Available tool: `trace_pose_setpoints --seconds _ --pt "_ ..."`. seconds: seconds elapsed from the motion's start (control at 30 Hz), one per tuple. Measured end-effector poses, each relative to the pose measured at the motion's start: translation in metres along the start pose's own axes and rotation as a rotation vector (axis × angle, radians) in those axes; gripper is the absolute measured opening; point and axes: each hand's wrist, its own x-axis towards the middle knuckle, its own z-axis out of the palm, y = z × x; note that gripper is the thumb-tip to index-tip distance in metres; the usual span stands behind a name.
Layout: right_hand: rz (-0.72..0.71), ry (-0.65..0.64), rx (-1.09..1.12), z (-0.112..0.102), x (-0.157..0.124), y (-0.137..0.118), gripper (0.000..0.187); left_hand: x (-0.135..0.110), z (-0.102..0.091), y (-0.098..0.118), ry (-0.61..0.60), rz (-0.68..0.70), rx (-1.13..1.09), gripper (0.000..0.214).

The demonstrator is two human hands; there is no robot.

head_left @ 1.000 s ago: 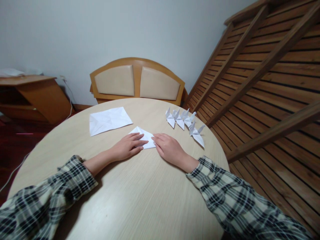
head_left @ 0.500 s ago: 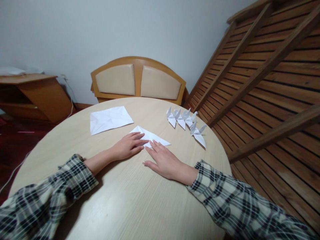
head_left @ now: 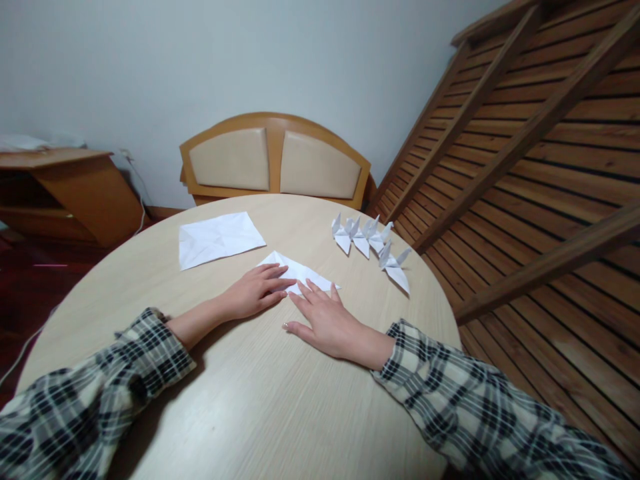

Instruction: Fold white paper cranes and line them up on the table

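A white paper folded into a triangle [head_left: 301,273] lies flat on the round wooden table [head_left: 240,393]. My left hand [head_left: 255,293] rests on its left part, fingers stretched flat and pressing it down. My right hand [head_left: 325,320] lies open beside it, fingers spread, their tips on the triangle's near edge. Both arms wear plaid sleeves.
A flat creased white sheet [head_left: 219,239] lies at the far left of the table. Several white paper cranes [head_left: 370,243] stand in a row at the far right. A padded wooden chair [head_left: 275,163] stands behind the table. Slatted wooden panels [head_left: 525,167] lean at the right; a low cabinet [head_left: 70,193] at the left.
My right hand has slid back toward me and spread flat, uncovering the right tip of the triangle. My left hand has stayed in place.
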Motion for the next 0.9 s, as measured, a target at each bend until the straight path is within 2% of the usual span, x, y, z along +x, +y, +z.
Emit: trace_pose_setpoints --seconds 0.27,0.6,0.9 --pt "0.01 0.002 0.012 0.0026 -0.0004 0.0024 0.075 -0.0006 0.0007 -0.0009 0.013 0.001 -0.008 0.046" --pt "0.022 0.025 0.002 0.0003 -0.0004 0.0023 0.067 0.0002 -0.0007 0.0008 0.002 0.0 -0.004 0.045" --pt "0.081 0.042 -0.056 0.0034 0.0012 0.0014 0.072 0.0005 -0.0008 0.0013 -0.008 -0.01 0.002 0.045"
